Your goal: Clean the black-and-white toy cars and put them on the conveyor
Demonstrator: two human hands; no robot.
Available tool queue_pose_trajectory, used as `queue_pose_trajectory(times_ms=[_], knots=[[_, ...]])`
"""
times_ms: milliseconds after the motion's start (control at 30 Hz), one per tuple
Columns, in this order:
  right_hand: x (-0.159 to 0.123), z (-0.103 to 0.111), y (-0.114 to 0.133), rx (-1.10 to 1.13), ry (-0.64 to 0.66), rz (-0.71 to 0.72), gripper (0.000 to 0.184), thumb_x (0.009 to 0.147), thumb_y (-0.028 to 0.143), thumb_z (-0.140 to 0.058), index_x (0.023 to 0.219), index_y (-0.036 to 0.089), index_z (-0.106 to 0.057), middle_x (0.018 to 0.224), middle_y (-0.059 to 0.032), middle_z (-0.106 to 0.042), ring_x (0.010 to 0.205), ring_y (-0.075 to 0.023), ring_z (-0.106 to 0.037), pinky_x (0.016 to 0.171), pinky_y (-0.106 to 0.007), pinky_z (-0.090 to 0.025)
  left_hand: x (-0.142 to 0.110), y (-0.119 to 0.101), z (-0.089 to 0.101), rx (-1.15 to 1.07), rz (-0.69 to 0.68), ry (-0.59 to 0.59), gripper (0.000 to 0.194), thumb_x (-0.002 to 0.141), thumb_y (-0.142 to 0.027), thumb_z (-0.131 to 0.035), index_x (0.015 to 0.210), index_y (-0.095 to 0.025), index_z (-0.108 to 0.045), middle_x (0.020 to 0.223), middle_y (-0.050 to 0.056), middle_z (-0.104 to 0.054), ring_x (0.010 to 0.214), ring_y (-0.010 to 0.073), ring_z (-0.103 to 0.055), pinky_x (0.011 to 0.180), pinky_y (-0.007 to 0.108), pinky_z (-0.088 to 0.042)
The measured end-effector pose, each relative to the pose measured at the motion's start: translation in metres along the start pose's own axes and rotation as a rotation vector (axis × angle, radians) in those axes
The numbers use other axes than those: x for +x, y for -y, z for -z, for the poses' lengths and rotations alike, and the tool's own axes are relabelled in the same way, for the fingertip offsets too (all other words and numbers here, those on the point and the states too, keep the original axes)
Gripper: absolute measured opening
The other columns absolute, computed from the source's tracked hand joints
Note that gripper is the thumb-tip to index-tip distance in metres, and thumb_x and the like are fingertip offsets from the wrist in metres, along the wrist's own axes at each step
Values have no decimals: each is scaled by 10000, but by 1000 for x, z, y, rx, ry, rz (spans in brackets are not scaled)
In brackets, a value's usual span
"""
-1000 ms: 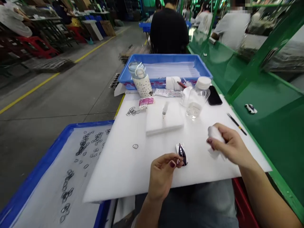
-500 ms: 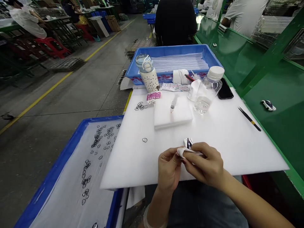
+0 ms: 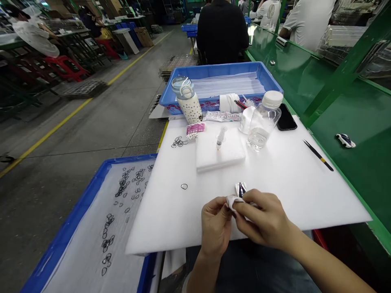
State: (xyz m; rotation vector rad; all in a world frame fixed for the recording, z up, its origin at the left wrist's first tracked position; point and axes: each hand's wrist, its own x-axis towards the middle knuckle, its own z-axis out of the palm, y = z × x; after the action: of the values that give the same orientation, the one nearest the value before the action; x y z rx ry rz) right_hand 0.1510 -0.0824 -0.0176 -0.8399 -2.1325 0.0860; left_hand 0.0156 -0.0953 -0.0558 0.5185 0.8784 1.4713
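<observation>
Both hands meet over the near edge of the white foam board (image 3: pixel 299 187). My left hand (image 3: pixel 215 226) pinches a small toy car (image 3: pixel 241 189), white with dark stripes; only its front sticks out past the fingers. My right hand (image 3: pixel 264 219) is closed on a white cloth (image 3: pixel 232 200) and presses it against the car. A single small dark ring (image 3: pixel 184 186) lies on the board to the left of the hands.
Behind the hands lie a white foam pad with a syringe (image 3: pixel 220 140), a clear bottle (image 3: pixel 262 122), a dotted water bottle (image 3: pixel 187 101), a phone (image 3: pixel 286 118), tweezers (image 3: pixel 318 155) and a blue tray (image 3: pixel 269 79). A blue tray with several rings (image 3: pixel 76 219) sits left. Another toy car (image 3: pixel 345 140) rests on the green bench. People sit ahead.
My right hand brought the cloth from the right over to the car in my left hand; since then both hands stay together, shifted slightly nearer.
</observation>
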Motion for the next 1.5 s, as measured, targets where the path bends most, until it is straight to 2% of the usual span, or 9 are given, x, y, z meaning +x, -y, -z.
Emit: queue_pose_trajectory(times_ms=[133,300,500,667,800,900,1033,1233,1500], knots=[[-1,12,2,-15,130,-40,211,933,164,-488,789,156,-644,706,-25,-528,539,-108,-421,477,-271,-324,-1,0,-2,2,-7,46,233,602,-359,-946,743,-224,-818,643,42,-747,562,101,-667,592,161,-574],[-10,40,-10,268,191,-318,168,967,183,-522,906,177,-678,701,5,-500,574,-83,-460,515,-226,-338,-3,4,4,103,-5,182,186,698,-330,-898,833,-223,-827,730,69,-776,645,125,-707,668,179,-601],[-51,53,-39,648,-222,-598,59,916,274,-663,889,231,-693,741,-1,-577,636,-113,-530,561,-239,-399,-9,-3,14,378,-62,266,90,784,-254,-827,873,-246,-817,789,44,-778,744,156,-735,730,203,-617],[-73,72,-53,464,-349,-780,208,876,256,-681,703,193,-585,1137,-76,-656,1077,-234,-601,812,-323,-479,-12,-17,30,832,-371,156,137,795,-189,-792,916,-253,-798,865,27,-779,785,174,-735,740,228,-618],[-64,68,-45,678,-459,-909,206,910,306,-610,741,215,-536,768,-36,-645,616,-153,-553,538,-282,-406,-9,-23,28,1131,-650,134,167,802,-169,-776,950,-245,-785,865,16,-775,729,172,-723,719,271,-611],[-48,52,-32,732,-291,-932,223,920,347,-618,760,216,-535,554,38,-471,456,-98,-393,432,-236,-299,-6,-20,17,1253,-779,152,154,824,-161,-753,962,-227,-776,858,22,-781,719,178,-728,699,283,-613],[-32,27,-22,457,45,-832,151,895,287,-654,806,192,-578,614,36,-517,513,-81,-429,456,-216,-311,-4,-12,6,1320,-839,201,138,846,-151,-728,958,-221,-769,855,35,-779,750,196,-738,688,290,-615],[-29,10,-26,247,224,-684,87,958,227,-549,891,176,-573,712,18,-577,576,-85,-463,538,-226,-347,-2,-2,5,1371,-878,281,128,879,-142,-700,999,-153,-742,863,69,-746,758,186,-718,708,287,-599],[-25,14,-27,234,326,-653,47,945,152,-554,935,193,-575,890,-6,-577,625,-84,-486,546,-224,-347,1,-6,14,1276,-578,217,250,862,-214,-731,1111,-204,-726,1162,91,-718,1023,239,-697,790,349,-617]])
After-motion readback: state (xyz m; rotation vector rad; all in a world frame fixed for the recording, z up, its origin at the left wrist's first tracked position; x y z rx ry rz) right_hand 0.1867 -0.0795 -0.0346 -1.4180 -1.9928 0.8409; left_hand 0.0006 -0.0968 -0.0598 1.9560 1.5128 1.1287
